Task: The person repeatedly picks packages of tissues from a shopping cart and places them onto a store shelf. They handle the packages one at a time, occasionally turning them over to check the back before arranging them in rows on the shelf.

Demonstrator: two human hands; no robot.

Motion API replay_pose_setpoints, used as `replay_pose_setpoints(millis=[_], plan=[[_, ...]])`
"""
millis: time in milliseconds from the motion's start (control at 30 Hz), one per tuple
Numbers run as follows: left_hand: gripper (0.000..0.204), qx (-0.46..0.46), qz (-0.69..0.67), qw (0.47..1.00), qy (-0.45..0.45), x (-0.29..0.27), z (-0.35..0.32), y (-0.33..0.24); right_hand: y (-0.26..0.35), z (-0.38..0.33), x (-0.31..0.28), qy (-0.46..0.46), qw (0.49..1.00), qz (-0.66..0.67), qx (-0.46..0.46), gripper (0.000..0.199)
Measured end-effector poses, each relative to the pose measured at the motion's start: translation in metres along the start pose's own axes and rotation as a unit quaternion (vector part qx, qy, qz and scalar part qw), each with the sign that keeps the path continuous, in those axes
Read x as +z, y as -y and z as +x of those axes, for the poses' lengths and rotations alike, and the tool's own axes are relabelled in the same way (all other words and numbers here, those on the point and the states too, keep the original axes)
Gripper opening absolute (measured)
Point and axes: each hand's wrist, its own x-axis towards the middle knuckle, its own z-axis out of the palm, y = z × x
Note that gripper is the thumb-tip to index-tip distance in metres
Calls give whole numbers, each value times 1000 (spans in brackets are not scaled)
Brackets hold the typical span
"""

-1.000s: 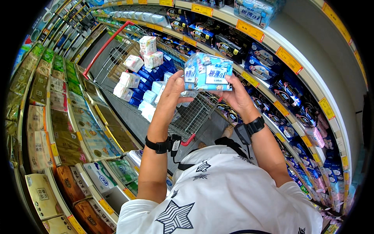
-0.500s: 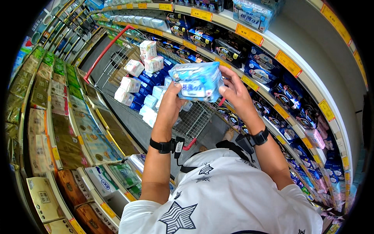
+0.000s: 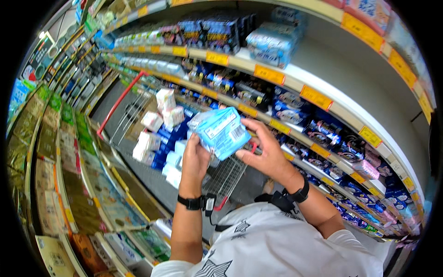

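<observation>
A light blue soft pack of sanitary pads (image 3: pixel 226 134) is held up in front of my chest, tilted, with a panel of small print and a barcode facing me. My left hand (image 3: pixel 194 159) grips its left end, thumb on the near face. At the right end my right hand (image 3: pixel 267 150) curls round the pack, index fingertip near the upper corner and thumb near the lower edge. Beyond and below the pack stands a wire shopping cart (image 3: pixel 226 182) loaded with several white packs (image 3: pixel 148 141), dark blue packs (image 3: pixel 162 135) and pale blue packs (image 3: pixel 174 161).
On the right, tall shelves (image 3: pixel 318 78) carry dark blue and black packs, with yellow price tags along their edges. A similar light blue pack (image 3: pixel 270 44) sits on an upper shelf. Tissue packs (image 3: pixel 74 171) line the left shelves. The cart's red handle (image 3: pixel 121 99) points away.
The pack has been turned so that its barcode panel now faces me, and it sits lower in view. My head view has shifted, showing more of the upper shelves.
</observation>
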Motion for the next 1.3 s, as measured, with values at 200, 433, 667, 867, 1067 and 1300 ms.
replay_pose_setpoints(millis=[200, 433, 667, 867, 1067, 1300], plan=[[49, 99, 92, 987, 92, 66, 32, -36, 31, 29, -40, -49, 990, -97, -93, 87], [40, 178, 185, 951, 172, 151, 109, -62, 48, 90, -109, -138, 960, -174, -168, 89], [33, 195, 338, 891, 232, 185, 190, -67, 34, 140, -169, -147, 952, -234, -135, 86], [29, 148, 378, 888, 216, 210, 238, -64, 18, 178, -201, -159, 949, -245, -117, 84], [34, 145, 387, 889, 197, 243, 289, -54, 1, 215, -234, -196, 934, -295, -48, 71], [49, 251, 523, 781, 232, 235, 365, -27, -23, 235, -245, -202, 913, -354, -18, 62]])
